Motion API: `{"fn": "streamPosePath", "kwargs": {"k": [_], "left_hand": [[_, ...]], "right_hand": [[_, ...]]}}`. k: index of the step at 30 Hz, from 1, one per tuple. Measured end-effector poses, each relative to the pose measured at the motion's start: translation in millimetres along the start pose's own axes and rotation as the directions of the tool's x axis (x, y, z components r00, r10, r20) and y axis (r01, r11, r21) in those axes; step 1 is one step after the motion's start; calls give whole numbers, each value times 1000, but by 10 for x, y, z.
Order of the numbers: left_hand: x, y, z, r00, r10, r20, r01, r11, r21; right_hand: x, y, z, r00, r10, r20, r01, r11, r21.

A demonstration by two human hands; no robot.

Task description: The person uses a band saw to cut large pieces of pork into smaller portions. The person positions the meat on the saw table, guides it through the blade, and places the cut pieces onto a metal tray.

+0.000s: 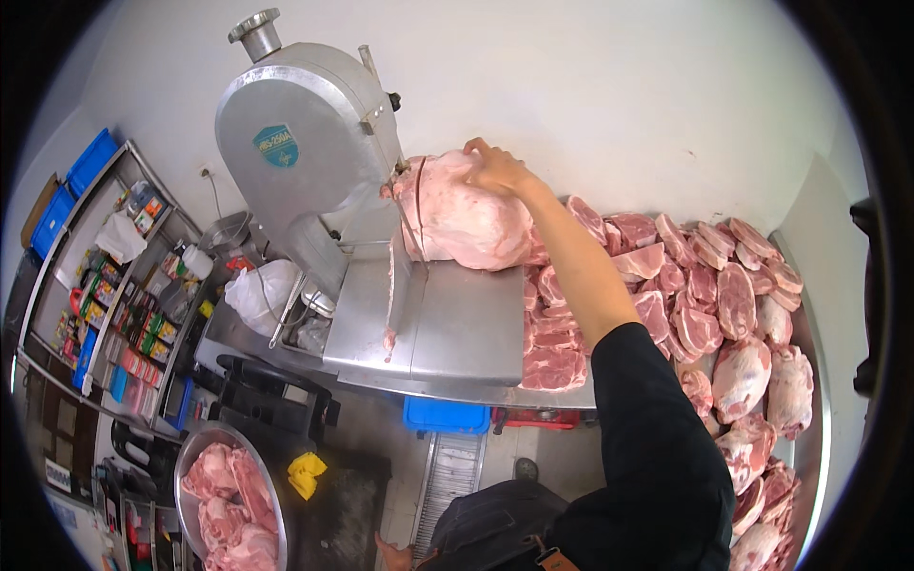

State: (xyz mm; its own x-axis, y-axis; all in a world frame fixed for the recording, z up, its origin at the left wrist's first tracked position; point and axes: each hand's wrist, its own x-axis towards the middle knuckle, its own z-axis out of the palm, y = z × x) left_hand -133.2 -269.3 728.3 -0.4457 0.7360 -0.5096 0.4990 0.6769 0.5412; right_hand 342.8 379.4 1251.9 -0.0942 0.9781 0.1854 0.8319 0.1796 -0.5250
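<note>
My right hand [500,170] rests on top of a large pale, fat-covered joint of raw meat [471,214], its fingers spread over the far upper side. The joint sits on the steel table [468,321] of a bone saw [307,143], against the blade area. A dark cut line runs down the joint near its left end, with a slice [409,189] standing against the rest. Scraps of meat cling to the upright steel plate [401,285] beside it. Low in the picture, my left hand [394,553] is partly visible beside my apron, away from the saw; its grip is unclear.
Many cut meat slices [671,278] cover the steel counter to the right, with whole joints [742,382] beyond. A steel bowl [180,485] of meat stands lower left, near a yellow cloth [307,475]. Shelves [128,285] hold packaged goods. A blue bin [446,415] sits under the counter.
</note>
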Motion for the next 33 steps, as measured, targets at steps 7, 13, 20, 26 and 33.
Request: {"fn": "streamPosePath", "kwargs": {"k": [7, 13, 20, 26, 33], "left_hand": [[-394, 1148, 48, 993, -113, -18, 106, 968, -228], [-272, 1641, 40, 987, 151, -46, -158, 944, -291], [-535, 2442, -286, 948, 316, -25, -307, 895, -324], [-636, 3752, -535, 647, 746, -160, -747, 577, -331], [-348, 5141, -679, 386, 856, -344, -908, 287, -305]], "right_hand": [[24, 270, -59, 993, -119, -28, 120, 991, 52], [-17, 399, -134, 989, -142, -42, 145, 985, 95], [-280, 628, -273, 986, -168, -21, 169, 971, 169], [-1167, 373, -190, 979, -182, -94, 198, 957, 212], [-2328, -101, 9, 954, -199, -225, 241, 953, 181]]}}
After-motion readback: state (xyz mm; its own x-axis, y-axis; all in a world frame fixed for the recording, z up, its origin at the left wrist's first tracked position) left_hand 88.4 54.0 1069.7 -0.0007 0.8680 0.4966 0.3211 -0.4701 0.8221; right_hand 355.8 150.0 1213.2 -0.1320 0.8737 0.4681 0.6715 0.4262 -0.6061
